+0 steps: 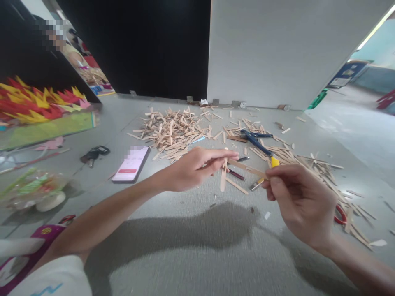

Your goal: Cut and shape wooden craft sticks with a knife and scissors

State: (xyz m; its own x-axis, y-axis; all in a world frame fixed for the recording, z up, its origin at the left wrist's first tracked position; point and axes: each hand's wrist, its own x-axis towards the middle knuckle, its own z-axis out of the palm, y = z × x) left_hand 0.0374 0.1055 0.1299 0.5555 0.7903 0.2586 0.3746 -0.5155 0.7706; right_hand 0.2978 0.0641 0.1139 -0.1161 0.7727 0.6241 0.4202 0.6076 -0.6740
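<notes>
My left hand (194, 168) is held above the grey surface, its fingers closed on an upright wooden craft stick (222, 181). From the right, my right hand (304, 205) pinches the end of a second craft stick (248, 168) between thumb and fingers. This stick reaches across to the left fingertips and meets the upright one there; whether the two are joined, I cannot tell. Below and behind the hands lie a dark red pen (237, 174), a black pen (243, 158) and a yellow-handled cutter (256, 183), partly hidden by my right hand.
A heap of craft sticks (173, 131) lies at the back, with more scattered rightward. Blue-handled pliers (257, 142) rest among them. Leftward are a phone (131, 164), keys (94, 154), a plastic bag (31, 189) and a box of red and yellow paper (46, 127). Upright panels (262, 53) stand behind.
</notes>
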